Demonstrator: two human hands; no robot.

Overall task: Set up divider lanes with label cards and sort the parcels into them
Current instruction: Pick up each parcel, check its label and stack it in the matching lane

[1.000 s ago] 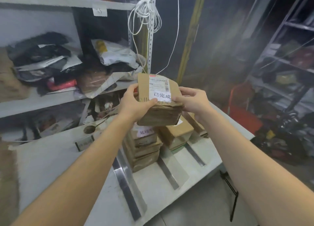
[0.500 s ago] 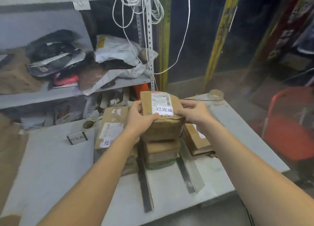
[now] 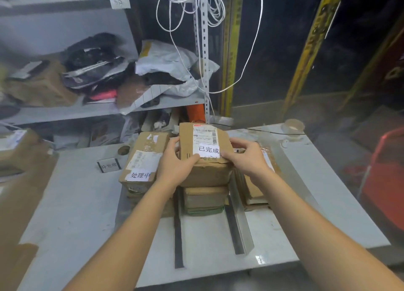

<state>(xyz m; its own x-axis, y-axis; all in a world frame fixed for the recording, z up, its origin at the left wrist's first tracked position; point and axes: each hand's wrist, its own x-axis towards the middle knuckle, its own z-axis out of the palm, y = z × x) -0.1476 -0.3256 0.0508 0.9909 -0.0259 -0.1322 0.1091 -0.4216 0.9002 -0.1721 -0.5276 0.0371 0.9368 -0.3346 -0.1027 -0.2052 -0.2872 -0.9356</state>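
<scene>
The table is carrying three lanes of parcels, set apart by a left divider and a right divider, both metal strips lying on its top. The left stack is standing just beside the left divider. The middle stack is sitting between the two strips, and the right parcel is lying beyond the right one.

The held parcel is hovering directly over the middle stack, its white sticker facing up. The left hand is grasping its left side with the thumb on the top face. The right hand is grasping its right side, thumb beside the sticker.

Handling judgement: this is a taped cardboard box, stiff at the walls but already creasing along its front top edge. It is probably of light to moderate weight, since a grip by fingers and thumbs alone is carrying it. The tape is likely slick, so the opposite side walls are offering the safest hold.

Not established: whether the held parcel is touching the stack beneath, since its underside is hidden. The fingers behind it are out of sight. A forearm is covering the lower left stack, and the right hand is masking the right parcel's label. The label card is reading blurred, and no card for the other lanes is showing. A tape roll is sitting at the far corner.
</scene>
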